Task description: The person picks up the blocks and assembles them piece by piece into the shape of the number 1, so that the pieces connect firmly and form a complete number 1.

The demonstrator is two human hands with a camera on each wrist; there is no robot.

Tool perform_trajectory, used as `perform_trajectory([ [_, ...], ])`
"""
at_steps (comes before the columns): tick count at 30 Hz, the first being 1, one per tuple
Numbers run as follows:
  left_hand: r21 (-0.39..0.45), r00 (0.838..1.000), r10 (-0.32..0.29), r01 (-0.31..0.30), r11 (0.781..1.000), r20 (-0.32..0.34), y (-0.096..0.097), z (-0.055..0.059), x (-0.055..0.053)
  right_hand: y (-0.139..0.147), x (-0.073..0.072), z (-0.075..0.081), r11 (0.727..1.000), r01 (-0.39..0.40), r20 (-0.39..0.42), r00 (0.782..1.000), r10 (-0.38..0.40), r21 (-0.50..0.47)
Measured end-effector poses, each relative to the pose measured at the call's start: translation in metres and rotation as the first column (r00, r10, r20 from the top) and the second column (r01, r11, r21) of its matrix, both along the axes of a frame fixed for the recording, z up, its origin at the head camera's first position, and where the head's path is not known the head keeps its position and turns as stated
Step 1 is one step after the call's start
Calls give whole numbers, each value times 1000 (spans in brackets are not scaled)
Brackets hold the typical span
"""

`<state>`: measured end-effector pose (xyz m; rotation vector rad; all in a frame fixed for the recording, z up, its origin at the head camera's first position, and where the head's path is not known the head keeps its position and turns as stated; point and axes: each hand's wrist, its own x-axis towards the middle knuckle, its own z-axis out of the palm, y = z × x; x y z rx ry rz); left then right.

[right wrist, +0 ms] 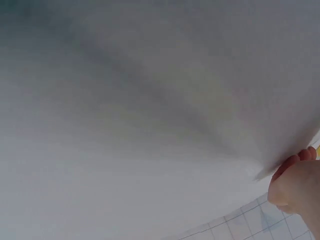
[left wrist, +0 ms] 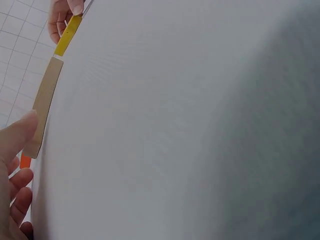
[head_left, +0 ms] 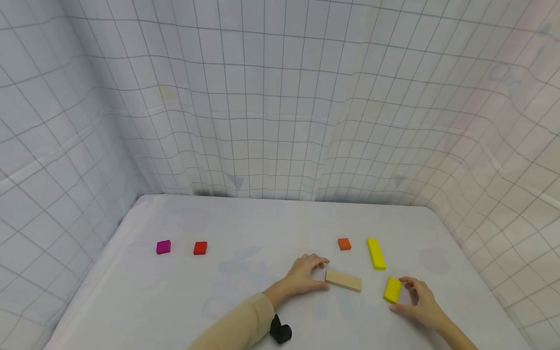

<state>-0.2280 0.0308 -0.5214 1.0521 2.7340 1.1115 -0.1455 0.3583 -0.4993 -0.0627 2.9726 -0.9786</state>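
Observation:
My left hand [head_left: 303, 276] reaches to the left end of a plain wooden block [head_left: 343, 280], its thumb and fingers spread apart on either side of that end. In the left wrist view the thumb overlaps the wooden block [left wrist: 45, 102]; whether it touches cannot be told. With thumb and a fingertip, my right hand [head_left: 417, 302] pinches a short yellow block [head_left: 392, 290] by its two ends, on the white table. The right wrist view shows only part of the right hand [right wrist: 297, 182], with a sliver of yellow at the edge.
Behind the short yellow block lies a longer yellow block [head_left: 376, 253], with an orange block [head_left: 344, 244] to its left. Farther left are a red block [head_left: 200, 248] and a magenta block [head_left: 164, 247]. A black object [head_left: 280, 331] shows beside the left sleeve [head_left: 240, 323]. Grid-patterned cloth [head_left: 271, 121] surrounds the table.

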Motion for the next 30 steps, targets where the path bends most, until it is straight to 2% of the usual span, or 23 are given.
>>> perform_trajectory([
  [3, -13, 1000, 5, -5, 1000, -9, 1, -1, -1, 1, 1, -2, 999, 20, 23, 1000, -19, -40],
  [8, -27, 1000, 16, -16, 999, -19, 2, 0, -1, -1, 3, -2, 991, 81, 117, 991, -68, -111],
  [18, -39, 998, 7, -9, 999, -59, 4, 4, 2, 0, 6, -9, 985, 102, 79, 993, -92, -139],
  [23, -44, 996, 9, -13, 999, -87, 4, 4, 3, 0, 5, -10, 986, 114, 102, 990, -102, -125],
  [30, -50, 996, 30, -34, 998, -80, 5, 3, 4, -1, 5, -9, 982, 132, 142, 983, -113, -133],
])
